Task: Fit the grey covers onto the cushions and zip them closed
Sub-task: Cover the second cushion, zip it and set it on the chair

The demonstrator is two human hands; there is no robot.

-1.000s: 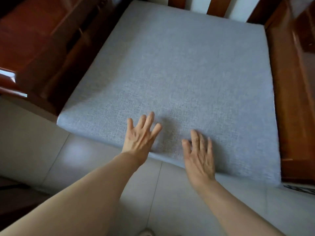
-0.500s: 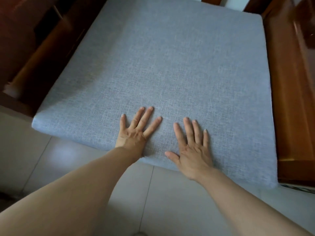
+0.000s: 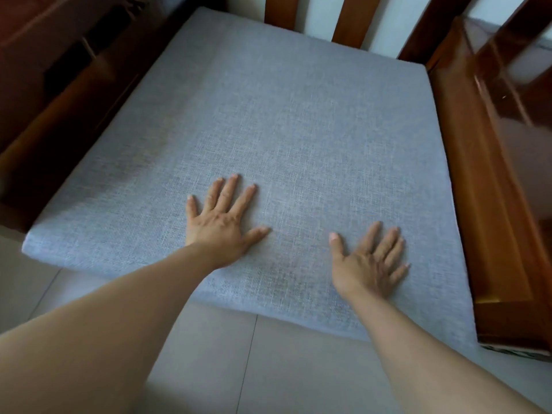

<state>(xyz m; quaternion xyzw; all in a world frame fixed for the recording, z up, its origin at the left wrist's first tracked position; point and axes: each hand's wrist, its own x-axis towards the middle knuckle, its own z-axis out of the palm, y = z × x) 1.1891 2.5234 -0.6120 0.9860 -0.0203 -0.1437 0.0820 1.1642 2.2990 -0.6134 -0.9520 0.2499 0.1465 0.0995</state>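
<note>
A large square cushion in a grey woven cover point(image 3: 268, 121) lies on the seat of a dark wooden chair, its front edge hanging a little past the seat. My left hand point(image 3: 221, 219) rests flat on the cover near the front middle, fingers spread. My right hand point(image 3: 370, 261) lies flat to its right, closer to the front edge, fingers apart. Neither hand holds anything. No zip shows on the cover's top or front side.
A polished wooden armrest point(image 3: 490, 180) runs along the cushion's right side, and a darker one point(image 3: 59, 94) along the left. Wooden back slats point(image 3: 349, 22) stand behind the cushion. Pale floor tiles point(image 3: 254, 369) lie below the front edge.
Both hands have slid forward onto the cushion's top, away from its front edge, and have moved further apart. The cushion has settled further back between the armrests.
</note>
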